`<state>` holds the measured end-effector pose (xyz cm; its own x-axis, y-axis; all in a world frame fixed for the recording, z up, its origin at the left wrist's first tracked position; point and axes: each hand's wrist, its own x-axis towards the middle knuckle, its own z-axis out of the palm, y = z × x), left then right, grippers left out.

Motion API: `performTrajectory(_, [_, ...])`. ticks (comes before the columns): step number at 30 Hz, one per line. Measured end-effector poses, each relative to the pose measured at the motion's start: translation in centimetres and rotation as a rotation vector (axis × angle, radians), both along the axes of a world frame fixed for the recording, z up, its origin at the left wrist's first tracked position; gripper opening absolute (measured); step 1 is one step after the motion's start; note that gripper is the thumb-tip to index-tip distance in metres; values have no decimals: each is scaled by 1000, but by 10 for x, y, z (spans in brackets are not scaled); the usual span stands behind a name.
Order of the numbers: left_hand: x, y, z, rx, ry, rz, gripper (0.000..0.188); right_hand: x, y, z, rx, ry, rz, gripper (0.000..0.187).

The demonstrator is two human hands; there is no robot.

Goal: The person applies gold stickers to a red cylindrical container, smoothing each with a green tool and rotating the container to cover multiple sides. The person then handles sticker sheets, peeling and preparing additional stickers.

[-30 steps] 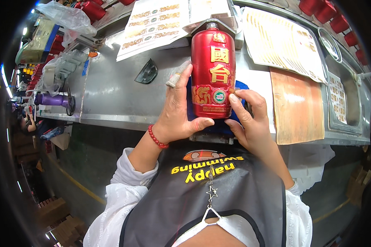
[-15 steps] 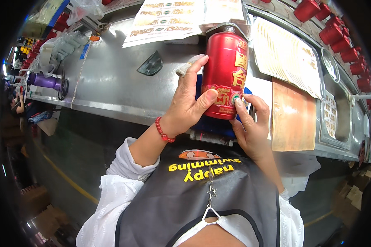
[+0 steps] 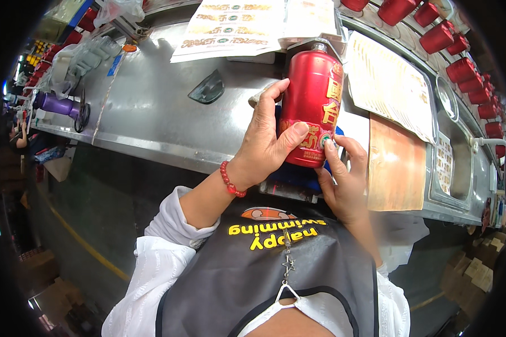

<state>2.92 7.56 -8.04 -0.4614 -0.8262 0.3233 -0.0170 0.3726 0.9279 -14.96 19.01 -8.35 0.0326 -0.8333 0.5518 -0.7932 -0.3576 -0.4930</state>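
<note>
Near the front edge of the metal surface, a glossy red bottle lies leaning, its neck pointing away from the person and its base toward the apron. Gold lettering, a gold dragon decal and a small round green emblem decorate it. The left hand grasps the bottle's left side, the thumb pressed across the lower front and the index finger laid along the side; a pale wrapping, partly hidden, shows behind that finger. A red bead bracelet circles the left wrist. The right hand is at the lower right, its index fingertip on the bottle by the emblem and its thumb at the base's edge; the other fingers are bent, and whether they grip anything I cannot tell. Part of a blue pad shows beneath the bottle. Left of it lies a dark scraper-like piece, with printed decal sheets beyond. To the right, a stack of printed sheets overlaps a wooden board. More red bottles line the far right.
</note>
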Motion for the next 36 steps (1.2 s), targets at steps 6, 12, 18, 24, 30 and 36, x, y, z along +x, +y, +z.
performTrajectory(6, [0, -2, -2, -14, 13, -19, 73, 0, 0, 1, -3, 8, -2, 69])
performTrajectory(12, [5, -5, -2, -8, 42, -77, 75, 0, -1, 0, -11, 5, 0, 69])
performTrajectory(18, [25, 20, 3, -516, -231, 70, 72, -2, -1, 0, -3, 20, 2, 67])
performTrajectory(24, [30, 51, -22, -498, -313, 197, 68, -3, -1, -3, 15, 19, 22, 64])
performTrajectory(30, [36, 44, -8, -570, -477, 215, 69, -1, 1, -5, 36, -11, 15, 62])
performTrajectory(36, [38, 42, -12, -519, -434, 209, 77, -2, 1, -6, 47, -32, 18, 62])
